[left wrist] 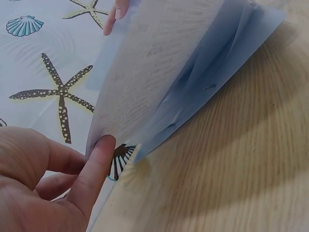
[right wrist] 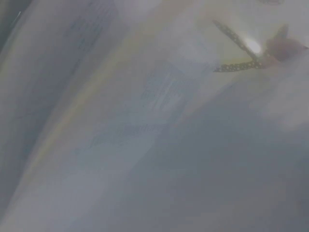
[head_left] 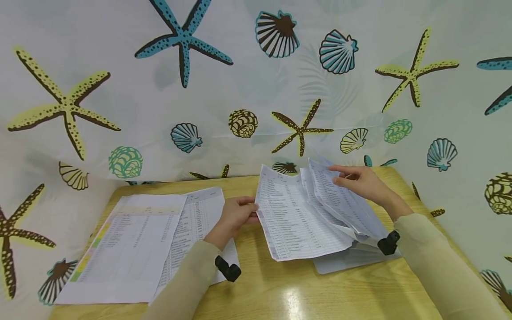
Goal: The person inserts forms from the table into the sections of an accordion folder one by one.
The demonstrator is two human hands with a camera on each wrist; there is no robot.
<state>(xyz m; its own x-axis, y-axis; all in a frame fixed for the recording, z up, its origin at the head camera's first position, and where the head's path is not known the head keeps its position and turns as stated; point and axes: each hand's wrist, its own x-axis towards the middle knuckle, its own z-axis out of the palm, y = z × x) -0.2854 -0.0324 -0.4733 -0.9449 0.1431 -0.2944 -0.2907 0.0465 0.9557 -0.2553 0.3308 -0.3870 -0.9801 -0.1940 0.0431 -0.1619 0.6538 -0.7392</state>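
My left hand (head_left: 238, 212) pinches the left edge of a printed sheet (head_left: 288, 218) between thumb and fingers. This sheet is lifted and slants over the table, and its back faces the left wrist view. More printed papers (head_left: 336, 195) fan out on its right, inside a clear plastic folder (head_left: 352, 259) whose lower part lies on the table. At the top right, my right hand (head_left: 362, 182) holds the folder's clear cover with bent fingers near the papers' upper edge. Blurred translucent plastic (right wrist: 193, 164) fills most of the right wrist view.
On the left of the wooden table (head_left: 288, 289) lies a printed sheet (head_left: 132, 249) with yellow and green marks down its side. It overlaps another printed sheet (head_left: 196, 213). A white curtain (head_left: 224, 89) with starfish and shells hangs behind the table and along its sides.
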